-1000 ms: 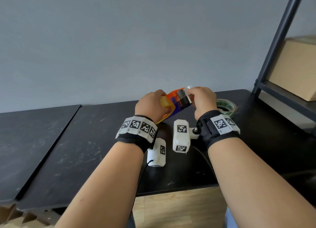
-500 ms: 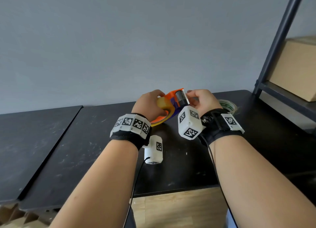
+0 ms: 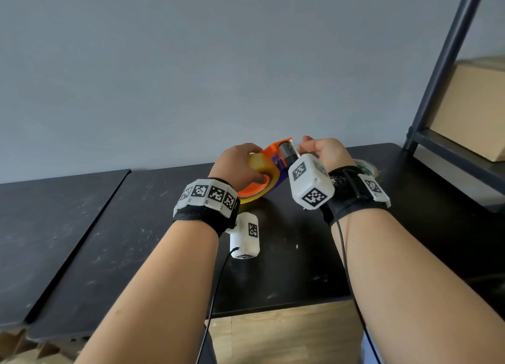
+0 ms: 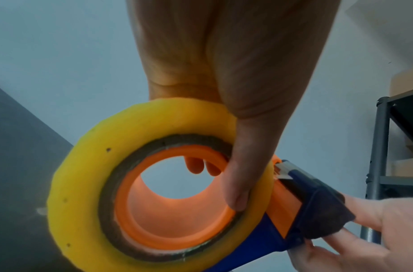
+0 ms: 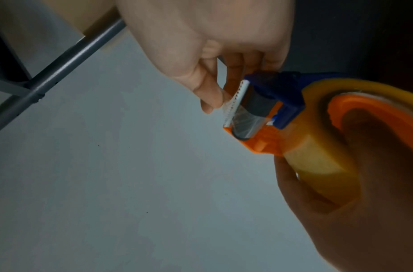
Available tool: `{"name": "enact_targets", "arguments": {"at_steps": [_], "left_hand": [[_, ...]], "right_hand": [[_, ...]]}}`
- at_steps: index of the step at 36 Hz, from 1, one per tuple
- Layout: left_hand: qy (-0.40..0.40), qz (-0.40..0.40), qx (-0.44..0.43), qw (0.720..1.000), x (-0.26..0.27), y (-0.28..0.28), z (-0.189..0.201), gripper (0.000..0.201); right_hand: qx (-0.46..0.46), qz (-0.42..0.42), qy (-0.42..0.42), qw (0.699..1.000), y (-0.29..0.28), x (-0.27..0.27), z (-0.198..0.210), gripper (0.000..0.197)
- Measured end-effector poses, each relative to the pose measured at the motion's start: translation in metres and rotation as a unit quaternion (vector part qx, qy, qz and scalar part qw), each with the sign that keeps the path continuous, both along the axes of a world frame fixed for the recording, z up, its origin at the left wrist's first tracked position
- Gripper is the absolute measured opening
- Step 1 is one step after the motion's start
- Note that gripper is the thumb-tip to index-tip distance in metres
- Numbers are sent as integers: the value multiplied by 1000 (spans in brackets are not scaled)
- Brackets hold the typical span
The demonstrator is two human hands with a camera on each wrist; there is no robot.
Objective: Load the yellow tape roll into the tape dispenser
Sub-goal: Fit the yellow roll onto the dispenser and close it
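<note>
The yellow tape roll (image 4: 89, 165) sits on the orange hub of the orange-and-blue tape dispenser (image 3: 276, 156), held above the black table. My left hand (image 3: 240, 169) grips the roll, thumb (image 4: 242, 174) across its side into the core and fingers round its far side. My right hand (image 3: 319, 150) is at the dispenser's head, thumb and finger pinching the clear tape end (image 5: 226, 104) by the serrated blade (image 5: 236, 103) and black roller (image 5: 254, 114).
A second tape roll (image 3: 366, 167) lies on the black table (image 3: 136, 227) behind my right wrist. A dark metal shelf rack (image 3: 448, 71) with a cardboard box (image 3: 475, 109) stands at the right. A grey wall is behind.
My right wrist has rolled so its camera block now faces up, and the hand has shifted to the dispenser's blade end. The dispenser has tilted a little more upright in my left hand.
</note>
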State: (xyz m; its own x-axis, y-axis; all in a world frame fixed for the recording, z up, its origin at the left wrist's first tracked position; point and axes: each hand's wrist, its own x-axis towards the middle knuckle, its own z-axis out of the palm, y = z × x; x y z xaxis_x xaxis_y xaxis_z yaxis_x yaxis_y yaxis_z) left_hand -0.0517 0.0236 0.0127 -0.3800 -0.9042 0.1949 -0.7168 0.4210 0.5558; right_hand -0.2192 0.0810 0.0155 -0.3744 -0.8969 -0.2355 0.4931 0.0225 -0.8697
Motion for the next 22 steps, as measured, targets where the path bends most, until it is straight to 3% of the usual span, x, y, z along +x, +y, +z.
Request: {"name": "enact_targets", "arguments": {"at_steps": [3, 4, 8, 13, 17, 22], "left_hand": [[4, 2, 2, 1000, 1, -3, -1, 64], [8, 4, 4, 1000, 3, -4, -1, 64], [19, 10, 6, 1000, 9, -8, -2, 64], [23, 12, 8, 1000, 9, -8, -2, 63], [17, 15, 17, 1000, 9, -6, -1, 63], [37, -4, 49, 998, 11, -7, 1, 61]], "right_hand": [[-1, -57, -96, 994, -3, 2, -2, 21], [-1, -81, -94, 992, -6, 1, -4, 22], [46, -107, 32, 993, -18, -4, -7, 27], [72, -78, 174, 979, -28, -1, -9, 37], [71, -6, 338, 938, -26, 1, -19, 52], [63, 126, 429, 892, -20, 6, -20, 63]]}}
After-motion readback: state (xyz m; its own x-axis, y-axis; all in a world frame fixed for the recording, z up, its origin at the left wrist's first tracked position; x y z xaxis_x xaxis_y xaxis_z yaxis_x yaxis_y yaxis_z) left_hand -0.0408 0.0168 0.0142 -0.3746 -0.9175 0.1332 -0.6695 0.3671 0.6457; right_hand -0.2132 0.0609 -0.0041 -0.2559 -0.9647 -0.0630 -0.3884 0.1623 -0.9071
